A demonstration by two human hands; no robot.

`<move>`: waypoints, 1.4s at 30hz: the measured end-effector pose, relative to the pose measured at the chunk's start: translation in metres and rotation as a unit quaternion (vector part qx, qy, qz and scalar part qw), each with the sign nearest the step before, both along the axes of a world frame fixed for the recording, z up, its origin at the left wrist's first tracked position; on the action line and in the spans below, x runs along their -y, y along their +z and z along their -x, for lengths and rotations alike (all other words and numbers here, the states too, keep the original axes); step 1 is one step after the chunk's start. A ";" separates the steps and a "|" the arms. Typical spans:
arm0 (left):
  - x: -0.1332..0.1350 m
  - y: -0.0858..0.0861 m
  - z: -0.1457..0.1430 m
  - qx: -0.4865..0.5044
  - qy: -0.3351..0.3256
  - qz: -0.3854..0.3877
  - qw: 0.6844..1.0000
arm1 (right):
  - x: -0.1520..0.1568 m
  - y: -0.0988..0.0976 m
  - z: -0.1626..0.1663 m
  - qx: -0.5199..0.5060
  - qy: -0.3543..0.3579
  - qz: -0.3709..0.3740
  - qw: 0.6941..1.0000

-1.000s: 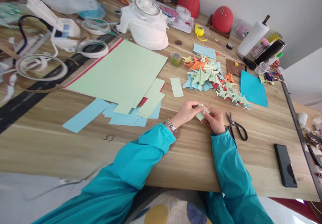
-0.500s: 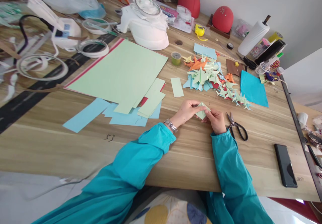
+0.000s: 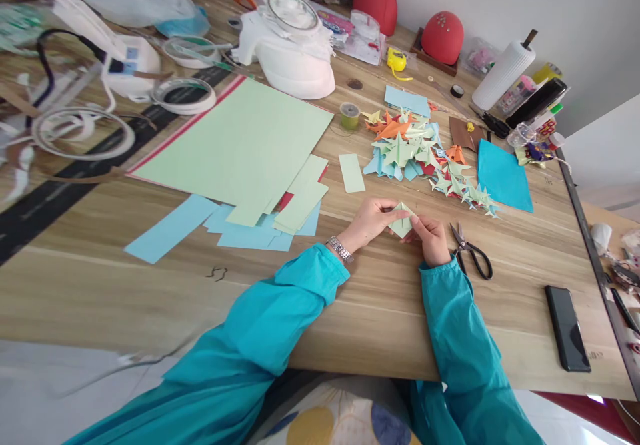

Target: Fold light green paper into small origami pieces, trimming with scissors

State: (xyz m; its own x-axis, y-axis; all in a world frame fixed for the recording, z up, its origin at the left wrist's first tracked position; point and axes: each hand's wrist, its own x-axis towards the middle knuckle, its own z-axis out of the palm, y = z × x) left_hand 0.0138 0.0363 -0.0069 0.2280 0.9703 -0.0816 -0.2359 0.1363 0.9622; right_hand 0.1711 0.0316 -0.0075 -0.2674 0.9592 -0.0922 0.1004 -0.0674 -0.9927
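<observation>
Between my two hands is a small piece of folded pale green paper (image 3: 401,222), diamond-shaped with creases on its face. My left hand (image 3: 373,222) pinches it from the left, the thumb lying across its front. On the opposite edge, my right hand (image 3: 429,236) grips it between thumb and fingers. Some fingers of both hands are hidden behind the paper. Just right of my right hand lie black-handled scissors (image 3: 471,251). Beyond my hands sits a heap of folded paper stars (image 3: 400,150) in green, orange, blue and red. A loose pale green strip (image 3: 352,173) lies nearby.
Large pale green sheets (image 3: 240,145) lie at left, with blue strips (image 3: 170,227) before them. A phone (image 3: 567,328) rests near the right edge. Thread spool (image 3: 349,117), yellow tape measure (image 3: 397,61), bright blue square (image 3: 505,175) and glue gun (image 3: 127,65) stand farther off.
My right thumb has shifted slightly outward toward the paper's right edge, so more of the folded paper's face shows. Both hands stay in the same place.
</observation>
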 end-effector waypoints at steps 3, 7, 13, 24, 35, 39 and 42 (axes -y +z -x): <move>0.000 0.001 0.000 0.009 -0.001 0.004 1.000 | -0.001 -0.002 -0.002 -0.004 0.009 -0.004 1.000; 0.001 0.001 -0.001 0.023 -0.006 0.002 1.000 | 0.000 -0.003 -0.005 -0.026 0.019 0.008 0.999; 0.001 0.003 -0.002 0.033 0.018 0.024 0.999 | 0.003 -0.002 -0.003 -0.071 0.024 -0.001 0.997; 0.001 0.004 -0.002 0.034 0.035 0.041 0.998 | 0.003 -0.004 0.004 -0.071 -0.038 -0.007 0.997; 0.002 0.007 0.000 0.000 0.005 0.042 0.999 | 0.004 -0.002 0.006 -0.031 -0.026 -0.029 0.999; 0.001 0.005 0.001 -0.007 0.001 0.040 0.999 | 0.004 -0.003 0.004 -0.026 -0.028 -0.024 0.999; 0.001 0.005 0.001 0.002 -0.001 0.045 0.999 | 0.003 -0.004 0.003 -0.027 -0.022 -0.018 0.999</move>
